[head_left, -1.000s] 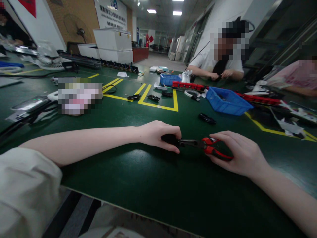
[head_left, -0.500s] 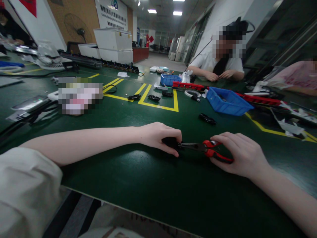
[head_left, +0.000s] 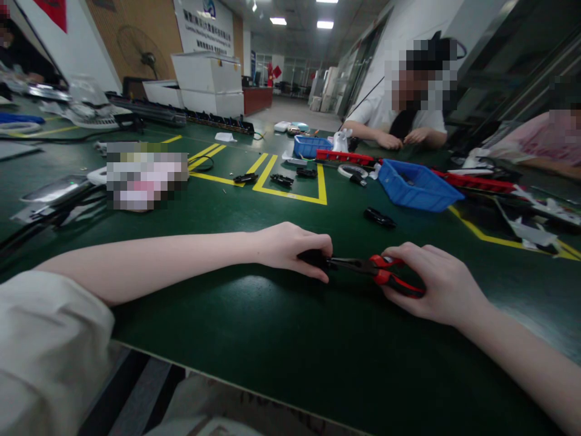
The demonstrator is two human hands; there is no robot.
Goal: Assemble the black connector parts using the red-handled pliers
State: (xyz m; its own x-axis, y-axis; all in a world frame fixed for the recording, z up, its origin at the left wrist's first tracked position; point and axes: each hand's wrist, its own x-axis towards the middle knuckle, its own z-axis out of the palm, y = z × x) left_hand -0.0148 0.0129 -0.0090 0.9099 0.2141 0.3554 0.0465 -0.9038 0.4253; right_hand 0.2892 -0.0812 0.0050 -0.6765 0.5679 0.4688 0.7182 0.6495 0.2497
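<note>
My left hand (head_left: pixel 295 249) is closed around a small black part (head_left: pixel 313 258), thumb below and fingers above; most of the part is hidden in the grip. My right hand (head_left: pixel 433 281) grips the red-and-black handles of long-nose pliers (head_left: pixel 384 266). The handles stand somewhat spread, and the pliers' jaws point left. Their tips meet the right end of the black part; whether they pinch something there is too small to tell. Beyond the pliers a black part (head_left: pixel 379 217) lies on the green table (head_left: pixel 254 363).
Several black pieces (head_left: pixel 282 180) lie around the yellow tape marks. A blue bin (head_left: pixel 420 186) stands at the right, with red strips (head_left: pixel 476 181) behind it. At the left are a blurred-out object (head_left: pixel 147 178) and cables. A co-worker (head_left: pixel 399 121) sits across the table.
Both hands and the pliers have shifted very slightly left. The grips look the same, and the pliers' tips stay at the black part.
</note>
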